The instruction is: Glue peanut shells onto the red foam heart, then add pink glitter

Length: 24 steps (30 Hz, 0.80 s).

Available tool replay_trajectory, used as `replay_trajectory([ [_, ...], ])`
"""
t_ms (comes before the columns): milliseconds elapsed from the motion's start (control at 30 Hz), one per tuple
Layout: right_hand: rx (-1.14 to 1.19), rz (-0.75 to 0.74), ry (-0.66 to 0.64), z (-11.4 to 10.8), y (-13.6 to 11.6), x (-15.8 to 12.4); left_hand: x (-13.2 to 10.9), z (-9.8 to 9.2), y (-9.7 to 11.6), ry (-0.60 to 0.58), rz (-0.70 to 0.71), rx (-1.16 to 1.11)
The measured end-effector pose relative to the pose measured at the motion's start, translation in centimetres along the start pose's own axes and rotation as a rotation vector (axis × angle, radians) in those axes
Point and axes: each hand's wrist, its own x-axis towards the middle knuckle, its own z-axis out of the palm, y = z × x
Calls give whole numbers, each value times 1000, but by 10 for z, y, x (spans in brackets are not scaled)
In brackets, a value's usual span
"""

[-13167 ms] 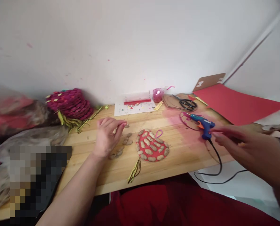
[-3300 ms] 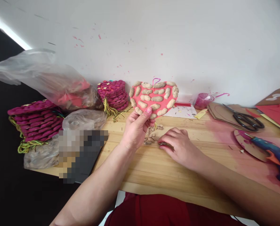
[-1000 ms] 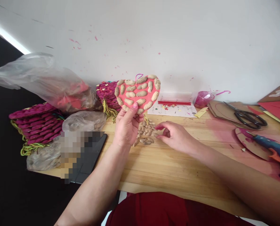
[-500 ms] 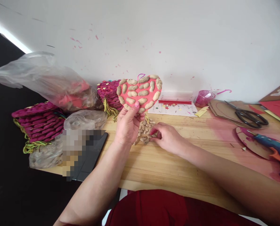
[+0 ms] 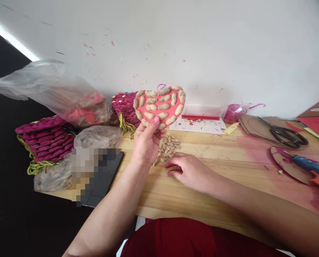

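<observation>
My left hand point(image 5: 146, 142) holds up a red heart-shaped card point(image 5: 159, 106) covered with peanut shells, gripping its lower tip between thumb and fingers. A pink loop sticks out of the heart's top. Below it a small pile of loose peanuts point(image 5: 168, 149) lies on the wooden table point(image 5: 210, 178). My right hand point(image 5: 189, 171) rests low on the table just in front of the pile, fingers curled and pinching a thin greenish-yellow strip at its fingertips.
Stacks of magenta woven pieces point(image 5: 43, 141) and plastic bags point(image 5: 54, 94) crowd the left. A sticker sheet point(image 5: 198, 124), pink cup point(image 5: 233, 113), cardboard with scissors point(image 5: 288, 134) and a blue glue gun point(image 5: 313, 170) lie to the right. A dark tablet point(image 5: 100, 178) sits at the left front.
My right hand has drawn back from the peanut pile toward me, down onto the table. The heart stays held up in my left hand.
</observation>
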Motion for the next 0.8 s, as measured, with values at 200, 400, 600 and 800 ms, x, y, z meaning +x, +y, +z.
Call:
replay_trajectory([
  [200, -9, 20, 47, 3, 2, 14, 0, -1, -1, -15, 8, 9],
  [400, 20, -62, -60, 14, -22, 11, 0, -1, 0, -19, 5, -3],
  [600, -70, -99, -107, 26, -32, 20, 0, 0, 1, -4, 4, -2],
  [800, -50, -50, -71, 17, -30, 23, 0, -1, -1, -28, -1, -16],
])
